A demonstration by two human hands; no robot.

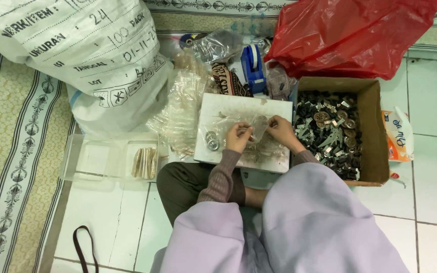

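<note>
Mostly hidden: the person's lap and legs sit under a lilac cloth, and both forearms are cut off by ribbed brown sleeves. Fingertips of the left hand and right hand are too small to read exactly, but both look pinched shut on one small clear plastic bag, held between them just above the white board. What's inside the bag can't be made out.

White board: flat, rectangular, smudged, resting on the lap w/ the floor tiles below. On its left part lie 2 or so round metal pieces, shiny, ring-like; exact count unclear. More clear film lies crumpled on the board's near edge.

Right of the board, touching it: 1 open cardboard box, brown, full of small dark and silver hardware bits plus several bronze round ones on top; too many and too tangled to count.

Left of the board: a heap of clear plastic bags, crinkly, glossy. Nearer left, 1 clear plastic container w/ 2 compartments; the right one holds a row of pale flat pieces, the left looks bare.

Behind: 1 big white woven sack w/ printed text, cut off at the top; 1 red plastic bag, shiny, also cut off; 1 blue tape dispenser between them. Far right, 1 white-orange packet on the tiles. Bottom left, a dark strap loop, partly out of frame.
</note>
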